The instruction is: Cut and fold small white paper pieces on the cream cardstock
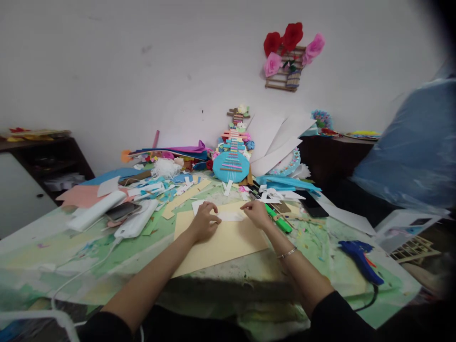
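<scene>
A sheet of cream card (221,251) lies flat before me, with a white paper strip (231,216) across its upper part. My left hand (205,222) rests on the card at the strip's left end, its thumb and forefinger curved with a gap between them. At the right end, my right hand (256,213) has its thumb and forefinger pinched together by the strip's edge; the exact contact is too small to make out clearly. Beside my right hand lies a green marker-like tool (279,218). Another white paper piece (196,205) shows behind my left hand.
A blue glue gun (361,259) lies at the right with its cord. Phones (123,211) and a white power strip (136,219) are at the left. A blue paper lute (231,166) stands behind, among paper scraps (156,187). A dark phone (313,205) lies farther right.
</scene>
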Available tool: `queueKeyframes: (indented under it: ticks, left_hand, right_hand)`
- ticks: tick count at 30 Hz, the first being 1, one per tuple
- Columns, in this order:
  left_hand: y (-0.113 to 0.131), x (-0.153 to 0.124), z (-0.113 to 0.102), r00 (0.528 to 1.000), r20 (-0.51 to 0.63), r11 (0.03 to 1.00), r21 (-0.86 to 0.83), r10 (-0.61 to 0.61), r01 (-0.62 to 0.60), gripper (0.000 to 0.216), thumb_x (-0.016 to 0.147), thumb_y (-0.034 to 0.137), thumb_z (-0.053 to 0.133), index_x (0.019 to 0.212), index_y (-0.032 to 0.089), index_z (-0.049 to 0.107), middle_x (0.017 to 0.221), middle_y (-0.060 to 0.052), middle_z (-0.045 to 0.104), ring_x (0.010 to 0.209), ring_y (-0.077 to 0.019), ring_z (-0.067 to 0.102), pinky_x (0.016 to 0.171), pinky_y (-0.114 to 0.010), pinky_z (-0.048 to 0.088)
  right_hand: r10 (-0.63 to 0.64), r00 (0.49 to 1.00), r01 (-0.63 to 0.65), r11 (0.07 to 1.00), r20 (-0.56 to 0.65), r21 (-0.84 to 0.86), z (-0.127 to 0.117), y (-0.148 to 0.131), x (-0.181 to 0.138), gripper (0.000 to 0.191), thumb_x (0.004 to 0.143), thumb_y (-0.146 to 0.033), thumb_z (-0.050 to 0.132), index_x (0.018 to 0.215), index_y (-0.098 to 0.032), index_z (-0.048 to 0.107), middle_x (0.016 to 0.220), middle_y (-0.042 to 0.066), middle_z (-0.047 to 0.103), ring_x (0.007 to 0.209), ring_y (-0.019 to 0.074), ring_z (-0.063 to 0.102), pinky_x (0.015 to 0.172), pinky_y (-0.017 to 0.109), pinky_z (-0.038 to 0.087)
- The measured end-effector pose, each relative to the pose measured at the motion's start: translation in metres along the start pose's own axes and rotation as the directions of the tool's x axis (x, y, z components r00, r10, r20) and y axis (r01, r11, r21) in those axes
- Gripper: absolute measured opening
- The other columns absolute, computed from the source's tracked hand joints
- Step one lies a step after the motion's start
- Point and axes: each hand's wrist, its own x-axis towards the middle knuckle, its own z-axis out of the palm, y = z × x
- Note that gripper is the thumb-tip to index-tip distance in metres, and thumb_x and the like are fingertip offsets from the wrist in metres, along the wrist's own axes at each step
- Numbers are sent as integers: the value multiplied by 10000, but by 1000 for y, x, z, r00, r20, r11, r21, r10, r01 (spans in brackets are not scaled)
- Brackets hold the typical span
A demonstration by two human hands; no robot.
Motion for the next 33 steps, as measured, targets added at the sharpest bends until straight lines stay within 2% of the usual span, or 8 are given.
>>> queueKeyframes:
  ticks: [3,6,10,14,18,25,30,33]
  left_hand:
    - [-4,1,-1,998,-15,996,-61,-62,61,207,696,108,596,684,256,740,872,-57,547,922,-223,444,842,-416,377]
    - [-5,2,-3,998,19,996,-67,-58,59,205,699,114,597,677,256,744,813,-54,558,878,-214,443,807,-401,372]
    - [-5,2,-5,997,58,998,-45,-47,50,239,686,92,585,713,263,750,755,-49,568,836,-206,444,773,-391,355]
    - [-6,3,-7,996,86,999,-28,-23,25,255,687,88,576,722,271,751,725,-46,572,812,-201,446,756,-386,343]
    - [-8,5,-8,995,102,1000,-19,4,-2,234,698,103,575,706,264,745,735,-49,568,817,-201,450,755,-385,344]
    - [-12,7,-10,995,97,999,-41,14,-10,202,714,136,580,669,254,737,737,-52,584,838,-210,479,774,-398,360]
    - [-14,6,-9,998,60,997,-74,-4,8,194,698,115,583,658,235,730,736,-48,603,836,-203,494,789,-393,374]
    - [-16,6,-8,998,65,997,-73,-7,11,204,685,97,580,666,233,730,732,-46,607,833,-204,499,788,-392,379]
  right_hand:
    - [-48,999,48,998,-2,28,-4,-11,34,348,778,-163,477,1031,-166,715,899,62,724,832,177,635,719,231,426]
    - [-142,983,135,988,119,71,5,-29,66,243,720,-171,582,892,-178,753,850,37,732,793,160,634,670,199,421]
    - [-205,936,184,978,286,100,26,-47,90,196,669,-185,652,830,-153,757,785,49,733,724,153,628,579,182,407]
    - [-252,863,228,968,438,107,39,-52,96,195,592,-151,691,776,-152,754,731,37,726,656,141,615,515,168,385]
    - [-309,801,290,949,513,119,42,-51,95,228,560,-126,705,780,-168,746,756,18,726,668,130,614,530,158,383]
    - [-305,795,316,946,524,70,39,-58,90,215,565,-103,674,769,-144,729,786,49,723,692,154,617,537,183,375]
    - [-280,783,275,957,556,95,30,-66,87,276,538,-155,716,814,-147,725,806,43,718,709,163,614,536,189,376]
    - [-261,761,217,965,594,146,26,-68,85,201,531,-135,705,729,-159,724,710,8,701,664,148,601,542,189,382]
